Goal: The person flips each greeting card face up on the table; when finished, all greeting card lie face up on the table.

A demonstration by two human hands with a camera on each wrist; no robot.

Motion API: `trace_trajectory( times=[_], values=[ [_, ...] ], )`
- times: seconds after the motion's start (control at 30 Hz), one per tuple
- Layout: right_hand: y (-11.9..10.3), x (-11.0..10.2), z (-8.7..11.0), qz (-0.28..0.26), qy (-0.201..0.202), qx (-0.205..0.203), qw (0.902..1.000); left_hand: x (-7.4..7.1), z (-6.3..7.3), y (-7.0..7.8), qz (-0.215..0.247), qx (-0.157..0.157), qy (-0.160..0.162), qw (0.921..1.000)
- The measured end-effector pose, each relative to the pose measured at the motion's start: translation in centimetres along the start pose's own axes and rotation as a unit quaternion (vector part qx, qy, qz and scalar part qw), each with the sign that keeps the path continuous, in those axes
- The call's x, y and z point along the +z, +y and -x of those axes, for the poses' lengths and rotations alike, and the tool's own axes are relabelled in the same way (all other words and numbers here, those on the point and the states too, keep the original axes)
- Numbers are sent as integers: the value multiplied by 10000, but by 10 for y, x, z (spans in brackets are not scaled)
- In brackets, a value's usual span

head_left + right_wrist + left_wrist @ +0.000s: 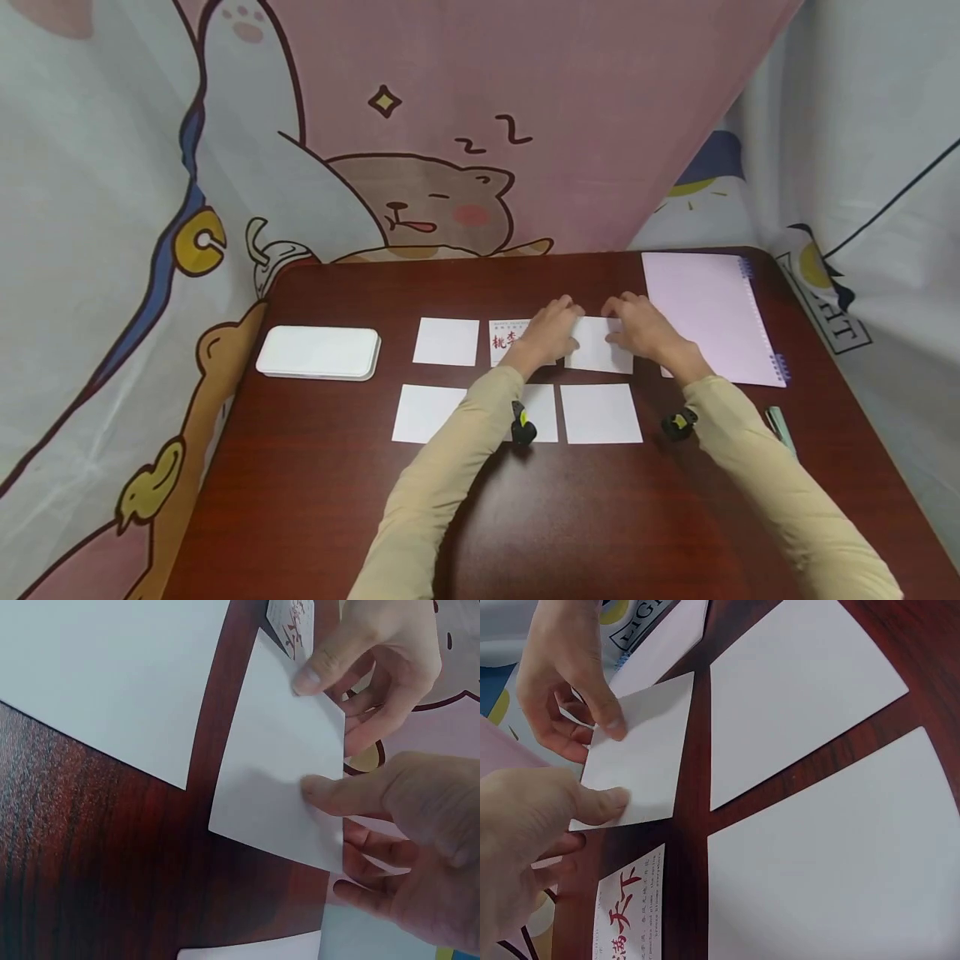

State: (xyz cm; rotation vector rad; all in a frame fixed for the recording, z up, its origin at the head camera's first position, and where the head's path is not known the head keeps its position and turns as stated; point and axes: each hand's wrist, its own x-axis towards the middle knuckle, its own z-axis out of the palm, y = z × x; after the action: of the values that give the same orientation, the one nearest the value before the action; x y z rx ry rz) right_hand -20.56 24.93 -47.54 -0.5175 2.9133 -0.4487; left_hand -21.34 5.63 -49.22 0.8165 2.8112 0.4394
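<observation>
Both hands pinch the far edge of a white card [596,354] in the back row, thumbs on its upper face and fingers curled behind or under the edge. My left hand [551,333] is at its left corner, my right hand [643,327] at its right corner. Tilted in the left wrist view, the card [646,754] shows a blank face. Just left of it lies a printed card [504,337] with red characters, partly covered by the left hand. Other blank cards lie around: one at back left [446,342], another at front right [602,414].
More blank cards lie in the front row, partly hidden by the left sleeve [450,450]. On the left is a white case [318,352]. A pink spiral notebook [712,317] lies at back right, with a green pen [781,429] nearer. Printed cloth hangs behind the dark table [600,525].
</observation>
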Motion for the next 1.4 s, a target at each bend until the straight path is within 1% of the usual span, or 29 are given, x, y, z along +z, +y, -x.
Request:
trace_trajectory(
  times=[0.17,0.4,0.57,0.73,0.87,1.0,1.1,1.2,1.3,1.4],
  values=[
    [-1,-6,1,-44,438,-255,9987,-5,1,-2,115,153,448,9988],
    [-6,-19,6,-31,858,-404,9955,-15,4,-3,322,283,1065,9934],
    [-11,-27,10,-37,1197,-595,9910,-21,8,-2,551,392,1339,9887],
    [-13,-30,16,-36,1603,-824,9836,-23,12,-2,685,538,1523,9845],
    [-12,-26,22,-5,1931,-1034,9757,-21,15,-1,617,624,1582,9835],
    [-11,-18,30,-3,2046,-1152,9720,-16,19,0,468,691,1458,9858],
    [-9,-13,35,-37,2021,-1143,9727,-13,23,1,471,788,1310,9871],
    [-6,-7,39,-63,1959,-1125,9741,-8,27,1,583,911,1236,9864],
    [-4,-1,42,-105,1851,-1070,9768,-2,28,0,623,1010,1173,9860],
    [-1,7,44,-93,1757,-1030,9790,5,29,-2,647,1055,1027,9870]
  ],
)
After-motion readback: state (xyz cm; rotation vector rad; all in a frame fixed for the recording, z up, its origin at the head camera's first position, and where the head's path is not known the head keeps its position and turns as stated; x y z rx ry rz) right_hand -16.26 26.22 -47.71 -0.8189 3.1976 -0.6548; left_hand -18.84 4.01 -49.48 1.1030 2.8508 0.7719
